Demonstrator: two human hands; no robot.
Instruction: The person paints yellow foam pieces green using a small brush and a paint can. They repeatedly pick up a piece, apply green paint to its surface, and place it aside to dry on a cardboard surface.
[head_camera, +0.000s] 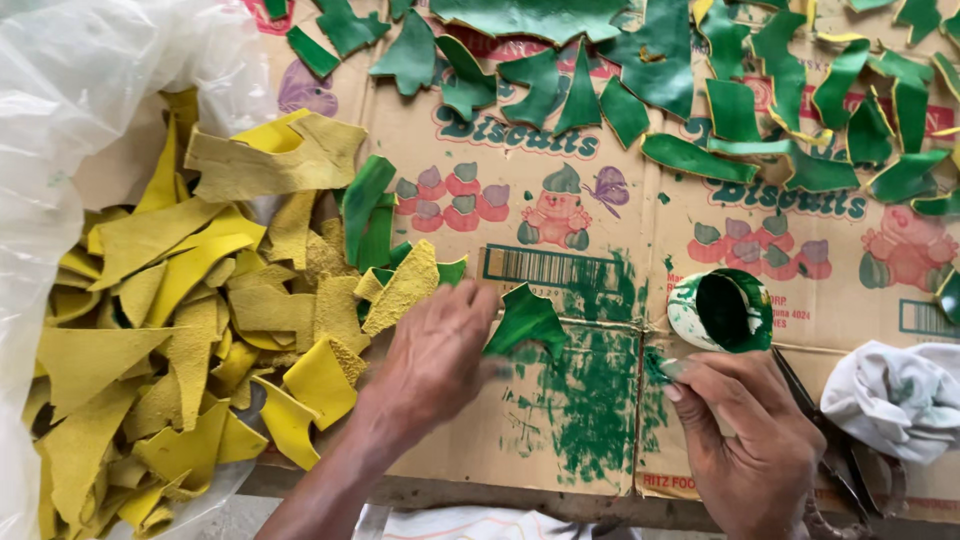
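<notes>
Currently, left hand (435, 360) pinches a green-painted scrap (525, 320), right hand (750, 445) apparently grips a brush; many green pieces (700, 160) lie finished, yellow pile (190, 330) remains.

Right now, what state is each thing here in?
Left hand: holds down a green-painted scrap.
Right hand: grips a green-tipped brush.
Paint cup: open, green inside.
Yellow scraps: unpainted, piled.
Green scraps: painted, spread on cardboard.
Rag: crumpled.
</notes>
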